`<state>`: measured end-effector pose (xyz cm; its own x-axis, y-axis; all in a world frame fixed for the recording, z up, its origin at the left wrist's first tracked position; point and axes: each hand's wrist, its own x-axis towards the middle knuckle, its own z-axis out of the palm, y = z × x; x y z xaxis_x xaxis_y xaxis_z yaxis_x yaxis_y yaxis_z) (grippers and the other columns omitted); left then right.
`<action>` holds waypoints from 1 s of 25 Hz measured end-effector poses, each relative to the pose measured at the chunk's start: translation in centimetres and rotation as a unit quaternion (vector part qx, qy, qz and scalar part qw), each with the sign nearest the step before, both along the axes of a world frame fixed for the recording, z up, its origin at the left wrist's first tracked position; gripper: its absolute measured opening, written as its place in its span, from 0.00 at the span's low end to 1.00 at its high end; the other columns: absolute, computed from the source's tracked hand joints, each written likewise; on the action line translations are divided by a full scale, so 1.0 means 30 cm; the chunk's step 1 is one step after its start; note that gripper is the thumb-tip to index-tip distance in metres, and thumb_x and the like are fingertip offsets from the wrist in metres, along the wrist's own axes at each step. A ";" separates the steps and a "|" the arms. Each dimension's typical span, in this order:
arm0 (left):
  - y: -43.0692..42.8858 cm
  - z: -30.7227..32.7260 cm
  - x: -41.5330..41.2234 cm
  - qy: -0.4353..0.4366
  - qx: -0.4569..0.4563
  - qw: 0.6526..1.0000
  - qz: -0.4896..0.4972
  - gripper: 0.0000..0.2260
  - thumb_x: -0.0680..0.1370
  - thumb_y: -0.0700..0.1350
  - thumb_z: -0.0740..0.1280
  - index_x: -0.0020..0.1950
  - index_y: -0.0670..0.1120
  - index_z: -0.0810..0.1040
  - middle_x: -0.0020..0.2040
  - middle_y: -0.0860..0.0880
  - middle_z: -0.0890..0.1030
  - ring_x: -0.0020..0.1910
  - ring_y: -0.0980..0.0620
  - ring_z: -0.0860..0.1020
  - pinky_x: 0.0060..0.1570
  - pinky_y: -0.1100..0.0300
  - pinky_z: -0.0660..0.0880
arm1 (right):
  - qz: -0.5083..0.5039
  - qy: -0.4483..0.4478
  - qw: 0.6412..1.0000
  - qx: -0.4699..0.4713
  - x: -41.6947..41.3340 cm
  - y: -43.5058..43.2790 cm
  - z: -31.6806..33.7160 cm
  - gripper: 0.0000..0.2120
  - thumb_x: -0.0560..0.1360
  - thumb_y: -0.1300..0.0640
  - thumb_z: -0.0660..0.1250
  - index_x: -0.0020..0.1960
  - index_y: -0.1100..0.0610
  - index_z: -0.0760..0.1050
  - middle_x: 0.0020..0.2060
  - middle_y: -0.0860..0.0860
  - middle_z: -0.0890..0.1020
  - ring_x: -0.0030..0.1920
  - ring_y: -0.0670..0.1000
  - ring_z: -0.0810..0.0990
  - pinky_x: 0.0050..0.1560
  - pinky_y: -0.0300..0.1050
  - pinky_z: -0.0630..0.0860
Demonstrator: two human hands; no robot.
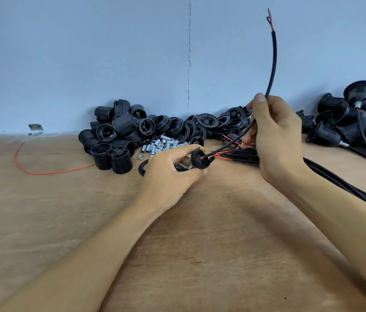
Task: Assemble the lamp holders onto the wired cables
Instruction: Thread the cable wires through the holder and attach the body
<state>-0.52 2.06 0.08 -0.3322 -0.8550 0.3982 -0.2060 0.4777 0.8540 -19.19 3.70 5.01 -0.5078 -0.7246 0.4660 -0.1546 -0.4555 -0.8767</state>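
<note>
Nearest, along the bottom of the frame: two bare forearms over the brown counter (177, 255). At centre, left hand (168, 174) curled round a small black lamp holder cap (200, 159), thumb and fingers pinching it low over the wood. Right of centre, right hand (276, 140) pinching a black cable (272, 70) between thumb and fingertips. Lower end of it, with red strands bared, meeting the cap's opening; upper end arcing to the upper right of the frame, stripped, red and dark tips showing.

Behind the right wrist, a bundle of cables (335, 183) lying flat, running off the right edge. Left of centre, against the blue wall, a heap of threaded holder bodies (114, 140); beside it, black rings (200, 127) and small metal tubes (161, 146). At far right, assembled holders (357, 122) with leads attached. At left, a loose red wire (42, 172) curled on the counter.
</note>
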 end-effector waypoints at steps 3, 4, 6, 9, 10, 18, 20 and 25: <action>-0.001 -0.003 -0.003 -0.021 -0.013 1.000 0.015 0.14 0.72 0.43 0.77 0.52 0.60 0.85 0.42 0.53 0.84 0.41 0.57 0.79 0.42 0.73 0.72 | 0.006 0.000 1.000 -0.005 -0.001 0.000 0.001 0.12 0.82 0.49 0.62 0.44 0.54 0.75 0.25 0.43 0.73 0.23 0.48 0.71 0.25 0.42 0.72; -0.001 -0.004 -0.003 -0.025 -0.014 0.999 0.020 0.14 0.72 0.43 0.78 0.53 0.59 0.85 0.43 0.53 0.85 0.43 0.56 0.80 0.44 0.73 0.72 | 0.008 -0.001 1.000 -0.006 -0.001 0.000 0.000 0.12 0.82 0.49 0.62 0.44 0.55 0.75 0.26 0.42 0.73 0.23 0.48 0.71 0.25 0.42 0.72; -0.002 -0.005 -0.003 -0.028 -0.015 0.999 0.028 0.14 0.73 0.44 0.77 0.53 0.60 0.85 0.43 0.53 0.85 0.44 0.55 0.80 0.45 0.74 0.71 | 0.007 -0.003 1.000 -0.004 -0.002 -0.001 -0.004 0.12 0.83 0.50 0.62 0.44 0.55 0.75 0.26 0.42 0.73 0.23 0.48 0.71 0.25 0.42 0.73; -0.001 -0.005 -0.004 -0.026 -0.017 0.999 0.041 0.15 0.72 0.43 0.78 0.52 0.63 0.83 0.42 0.54 0.84 0.43 0.58 0.79 0.45 0.74 0.71 | 0.013 -0.014 1.000 -0.001 0.001 0.003 -0.009 0.12 0.83 0.51 0.61 0.44 0.55 0.75 0.25 0.43 0.72 0.22 0.49 0.71 0.25 0.42 0.72; -0.001 -0.005 -0.005 -0.025 -0.018 0.998 0.046 0.15 0.72 0.43 0.78 0.52 0.62 0.83 0.42 0.54 0.84 0.43 0.59 0.79 0.44 0.72 0.72 | 0.019 -0.017 1.000 -0.002 0.003 0.005 -0.009 0.12 0.83 0.52 0.61 0.44 0.56 0.75 0.24 0.44 0.72 0.22 0.49 0.70 0.24 0.42 0.72; -0.007 0.001 0.000 0.007 0.006 0.997 0.072 0.13 0.73 0.41 0.77 0.51 0.57 0.84 0.35 0.58 0.81 0.32 0.59 0.78 0.36 0.67 0.70 | 0.053 -0.015 0.998 -0.014 0.026 0.017 -0.024 0.13 0.83 0.51 0.61 0.45 0.58 0.74 0.29 0.45 0.71 0.21 0.50 0.67 0.23 0.44 0.68; 0.003 0.001 -0.002 -0.016 -0.032 0.996 0.077 0.13 0.72 0.41 0.77 0.51 0.57 0.83 0.38 0.59 0.83 0.37 0.61 0.80 0.39 0.72 0.70 | 0.048 -0.009 0.999 -0.014 0.025 0.016 -0.025 0.13 0.83 0.50 0.62 0.45 0.58 0.74 0.28 0.45 0.72 0.21 0.51 0.68 0.24 0.45 0.68; 0.028 -0.006 -0.017 -0.070 -0.133 0.987 0.059 0.16 0.72 0.43 0.77 0.53 0.63 0.81 0.43 0.69 0.81 0.44 0.68 0.79 0.45 0.79 0.68 | 0.018 0.004 1.000 -0.011 0.019 0.023 -0.013 0.12 0.81 0.47 0.65 0.44 0.54 0.74 0.23 0.46 0.73 0.22 0.51 0.74 0.28 0.46 0.74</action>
